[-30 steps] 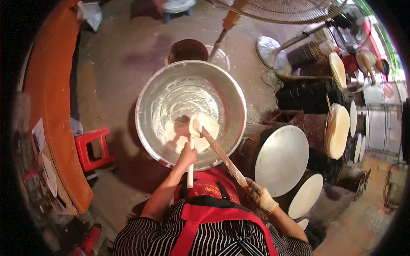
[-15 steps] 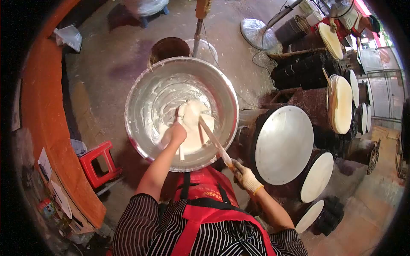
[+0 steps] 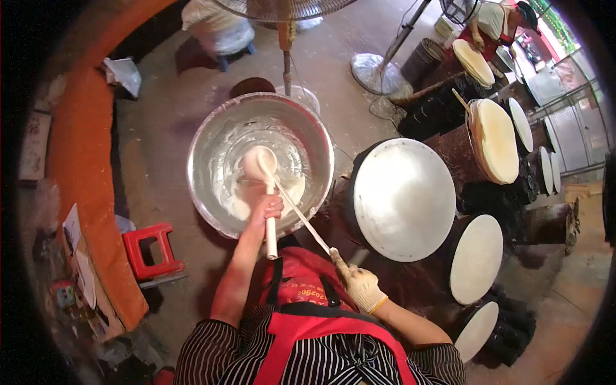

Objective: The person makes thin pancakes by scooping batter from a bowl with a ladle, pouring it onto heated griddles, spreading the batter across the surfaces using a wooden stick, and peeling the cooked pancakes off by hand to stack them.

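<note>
My bare left hand (image 3: 267,208) is wrapped round the white handle of a ladle (image 3: 258,163), whose bowl holds pale batter above a large metal pot (image 3: 212,138). Gloved, my right hand (image 3: 360,282) grips the near end of a long flat stick (image 3: 307,223). The stick's far end reaches the ladle's bowl. Pale batter (image 3: 292,188) lies in the bottom of the pot, and streaks of it coat the inner wall.
Right of the pot stands a round metal griddle (image 3: 404,199), with more round plates beyond. A stack of flat pale rounds (image 3: 495,141) sits farther right. Left is a red stool (image 3: 152,251). A person (image 3: 497,25) bends at the upper right; fans stand at the top.
The ladle has risen out of the batter with some in its bowl. The stick's far end has moved up from the batter to the ladle. The view has shifted, bringing the griddle nearer the middle.
</note>
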A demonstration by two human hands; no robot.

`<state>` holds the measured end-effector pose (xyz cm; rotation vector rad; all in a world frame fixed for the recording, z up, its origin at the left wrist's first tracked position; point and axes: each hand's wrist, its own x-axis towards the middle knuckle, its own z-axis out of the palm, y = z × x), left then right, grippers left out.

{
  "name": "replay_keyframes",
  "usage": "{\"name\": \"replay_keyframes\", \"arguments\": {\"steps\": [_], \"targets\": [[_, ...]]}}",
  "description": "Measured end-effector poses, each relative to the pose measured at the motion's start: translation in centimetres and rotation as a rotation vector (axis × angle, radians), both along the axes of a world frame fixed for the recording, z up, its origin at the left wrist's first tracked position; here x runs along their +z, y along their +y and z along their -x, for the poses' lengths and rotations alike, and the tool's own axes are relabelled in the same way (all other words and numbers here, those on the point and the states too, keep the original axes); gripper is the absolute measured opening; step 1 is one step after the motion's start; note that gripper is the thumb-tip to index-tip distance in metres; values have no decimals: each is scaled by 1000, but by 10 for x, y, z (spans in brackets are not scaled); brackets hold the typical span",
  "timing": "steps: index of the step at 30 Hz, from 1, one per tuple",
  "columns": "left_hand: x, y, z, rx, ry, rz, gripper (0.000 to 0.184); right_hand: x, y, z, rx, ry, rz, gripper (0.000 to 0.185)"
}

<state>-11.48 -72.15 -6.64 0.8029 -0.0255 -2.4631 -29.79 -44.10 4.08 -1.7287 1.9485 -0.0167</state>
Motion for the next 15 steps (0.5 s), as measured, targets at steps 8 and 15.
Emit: {"name": "replay_keyframes", "arguments": {"steps": [8, 15], "targets": [[248, 20, -52, -19, -314, 504, 13, 7, 32, 46, 104, 66, 658, 86], [389, -4, -100, -124, -493, 867, 7, 81, -48, 52, -28, 360, 954, 45]]}}
